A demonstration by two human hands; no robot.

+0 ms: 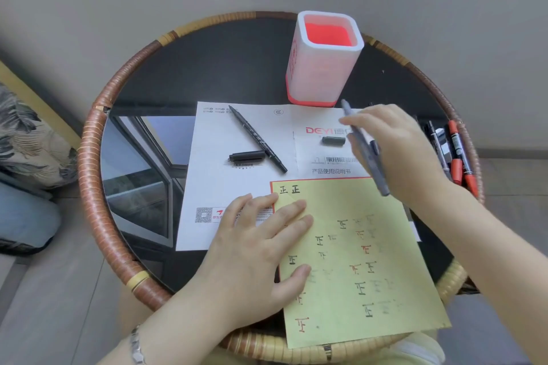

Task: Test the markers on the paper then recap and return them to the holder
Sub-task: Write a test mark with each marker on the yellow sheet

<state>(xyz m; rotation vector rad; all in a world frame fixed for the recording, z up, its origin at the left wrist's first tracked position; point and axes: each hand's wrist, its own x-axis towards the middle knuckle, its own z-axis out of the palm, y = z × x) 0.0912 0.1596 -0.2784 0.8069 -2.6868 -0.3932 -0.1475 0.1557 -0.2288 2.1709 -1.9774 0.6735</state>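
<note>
A yellow paper (355, 270) covered with black and red test marks lies at the table's near side. My left hand (261, 249) rests flat on its left edge, fingers spread. My right hand (394, 151) holds a black marker (366, 154) above the paper's top edge, blurred, one end pointing toward the holder. The white and red square holder (323, 62) stands empty at the back. An uncapped black marker (258, 139) lies on the white leaflet with a loose cap (247, 156) beside it. Another loose cap (333, 140) lies near my right hand.
A white printed leaflet (225, 187) lies under the yellow paper. Several black and red markers (453, 154) lie at the right rim. The round table (178, 83) has a dark glass top and a raised woven rim (89, 157). A cushion is at the left.
</note>
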